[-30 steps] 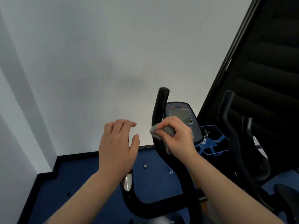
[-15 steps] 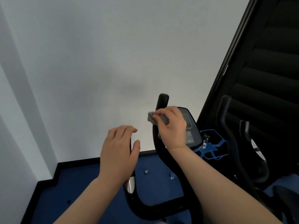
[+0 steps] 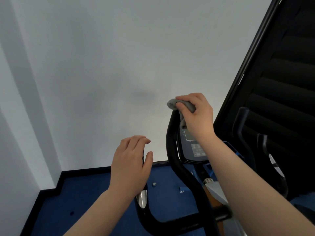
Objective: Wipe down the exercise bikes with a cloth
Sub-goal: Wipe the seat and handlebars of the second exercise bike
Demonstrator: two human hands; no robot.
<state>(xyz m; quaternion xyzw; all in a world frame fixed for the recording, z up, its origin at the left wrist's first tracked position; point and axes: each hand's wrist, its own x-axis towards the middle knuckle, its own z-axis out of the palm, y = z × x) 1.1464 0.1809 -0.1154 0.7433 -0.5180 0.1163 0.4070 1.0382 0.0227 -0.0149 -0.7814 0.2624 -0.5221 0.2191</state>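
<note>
- Since the earlier frames, the grey cloth (image 3: 181, 106) had climbed the right-hand handlebar grip (image 3: 172, 143) from about the level of the console to its very tip, carried there by the right hand (image 3: 198, 114).
- That cloth sat bunched over the top end of the grip, with a short tail hanging down the grip's inner side.
- Fingers and thumb of the right hand were curled round the cloth, pinching it against the grip's tip.
- Reaching the tip suggested that the upward stroke on this grip was finished; the lower bend of the handlebar and the rest of the bike looked still to be wiped.
- Just right of the grip, partly hidden by the right wrist, was the bike's console (image 3: 193, 149), its screen and buttons facing the viewer.
- At the other side, the left hand (image 3: 130, 162) rested on the top of the left handlebar grip (image 3: 141, 201), fingers together and loosely bent, thumb out to the side; it had barely shifted.
- Whether the left fingers actually closed round that grip could not be told.
- Further right stood the dark handlebars of a second exercise bike (image 3: 242, 130), untouched.
- Behind everything were a pale wall (image 3: 102, 65), a blue floor (image 3: 95, 193) with black skirting, and a black slatted panel (image 3: 281, 82) at the right edge.
</note>
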